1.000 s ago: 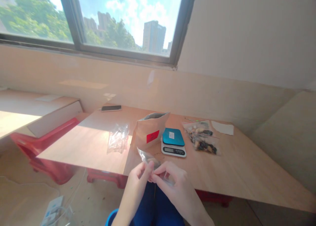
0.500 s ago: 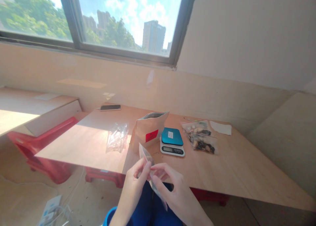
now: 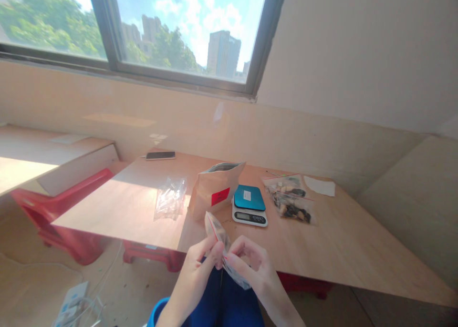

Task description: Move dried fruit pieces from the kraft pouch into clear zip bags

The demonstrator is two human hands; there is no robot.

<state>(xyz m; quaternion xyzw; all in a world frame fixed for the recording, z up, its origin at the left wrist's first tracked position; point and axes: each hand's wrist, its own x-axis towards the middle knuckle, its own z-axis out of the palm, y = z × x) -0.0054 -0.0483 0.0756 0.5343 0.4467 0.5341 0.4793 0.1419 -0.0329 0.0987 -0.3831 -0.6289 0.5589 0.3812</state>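
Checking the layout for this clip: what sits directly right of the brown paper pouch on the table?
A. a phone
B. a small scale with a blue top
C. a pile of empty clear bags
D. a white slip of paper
B: the scale stands just right of the pouch.

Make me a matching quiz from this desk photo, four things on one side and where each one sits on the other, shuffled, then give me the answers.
Things:
1. phone
2. small clear zip bag
3. kitchen scale
4. brown paper pouch

Places:
A. pinched between the left hand and the right hand, in front of the near table edge
B. standing open just left of the scale
C. at the far left corner of the table, near the wall
D. between the pouch and the filled snack bags

Pairs: 1-C, 2-A, 3-D, 4-B
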